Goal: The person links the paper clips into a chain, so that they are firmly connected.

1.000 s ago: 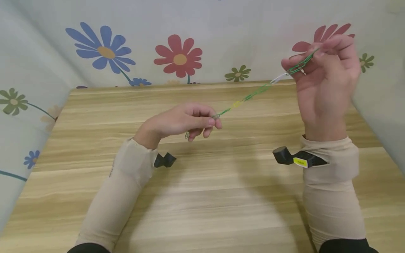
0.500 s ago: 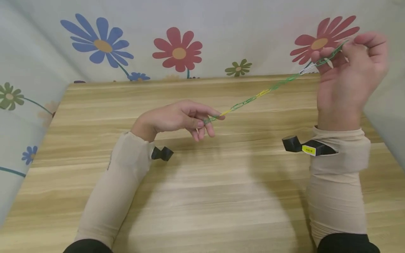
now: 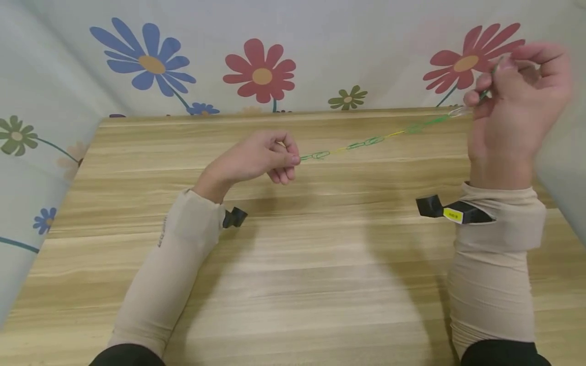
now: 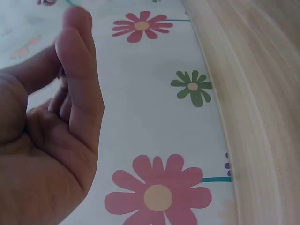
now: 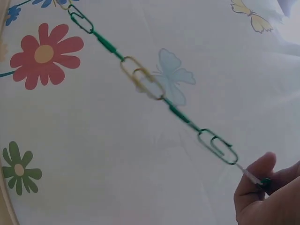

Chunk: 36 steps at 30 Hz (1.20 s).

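A chain of linked paper clips (image 3: pixel 373 141), green, yellow and white, stretches between my two hands above the table. My left hand (image 3: pixel 256 160) pinches its lower left end between thumb and fingers. Higher up at the right, my right hand (image 3: pixel 517 107) grips the other end, the last green clips partly hidden by its fingers. In the right wrist view the paper clip chain (image 5: pixel 178 114) runs diagonally up from the right hand (image 5: pixel 267 197), each clip hooked into its neighbour. The left wrist view shows the left hand (image 4: pixel 61 117) with bent fingers; the chain is hidden there.
Below the hands lies a wood-grain table (image 3: pixel 320 264). Behind its far edge stands a pale wall covering (image 3: pixel 192 30) printed with flowers. Each wrist carries a small black camera mount, one (image 3: pixel 235 217) at the left and one (image 3: pixel 453 209) at the right.
The right hand has moved right, drawing more of the chain out between the hands and pulling it straighter. The left hand's grip has shifted toward the chain's end, and its fingers are more bent.
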{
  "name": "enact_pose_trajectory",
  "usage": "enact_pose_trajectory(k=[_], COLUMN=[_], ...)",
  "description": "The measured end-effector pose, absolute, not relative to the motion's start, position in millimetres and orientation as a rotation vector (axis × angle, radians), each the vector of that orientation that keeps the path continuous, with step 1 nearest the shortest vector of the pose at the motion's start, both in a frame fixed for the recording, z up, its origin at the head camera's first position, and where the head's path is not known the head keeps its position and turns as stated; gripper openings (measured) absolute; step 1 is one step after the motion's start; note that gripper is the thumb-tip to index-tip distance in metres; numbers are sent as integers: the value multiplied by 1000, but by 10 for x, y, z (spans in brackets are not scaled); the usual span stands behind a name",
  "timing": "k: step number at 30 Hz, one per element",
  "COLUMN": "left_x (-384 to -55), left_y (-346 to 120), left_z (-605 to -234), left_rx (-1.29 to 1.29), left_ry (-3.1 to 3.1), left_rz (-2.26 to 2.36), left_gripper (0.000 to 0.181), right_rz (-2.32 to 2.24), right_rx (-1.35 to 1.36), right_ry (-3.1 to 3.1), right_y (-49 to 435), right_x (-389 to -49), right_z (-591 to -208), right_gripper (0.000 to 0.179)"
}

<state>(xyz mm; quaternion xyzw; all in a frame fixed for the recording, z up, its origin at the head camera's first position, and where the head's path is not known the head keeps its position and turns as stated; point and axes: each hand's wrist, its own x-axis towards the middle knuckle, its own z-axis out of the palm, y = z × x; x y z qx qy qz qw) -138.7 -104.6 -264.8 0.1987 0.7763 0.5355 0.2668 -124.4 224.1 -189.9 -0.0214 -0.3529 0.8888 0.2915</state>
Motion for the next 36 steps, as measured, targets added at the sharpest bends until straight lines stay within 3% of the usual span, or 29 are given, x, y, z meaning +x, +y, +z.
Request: enact_pose_trajectory(k=[3, 9, 17, 27, 36], left_x=[-1379, -1336, -1241, -1135, -1116], left_y=[-1063, -1026, -994, -912, -820], left_z=[-2613, -2552, -2429, -2355, -2402], left_rx=[522, 585, 588, 674, 758], left_ry=[2159, 2210, 2345, 2592, 2636], left_rz=[1483, 1439, 1392, 1361, 1476], left_gripper=[9, 25, 21, 4, 12], right_rz=[2393, 2328, 2262, 2409, 2450], right_rx=[15, 209, 431, 453, 479], right_ry=[-1129, -1635, -1971, -2055, -2069], right_y=[2143, 1820, 1368, 1140, 1135], right_x=[-1247, -1216, -1137, -1047, -1035], right_z=[-1970, -2133, -2346, -2468, -2465], right_gripper=[13, 20, 24, 18, 14])
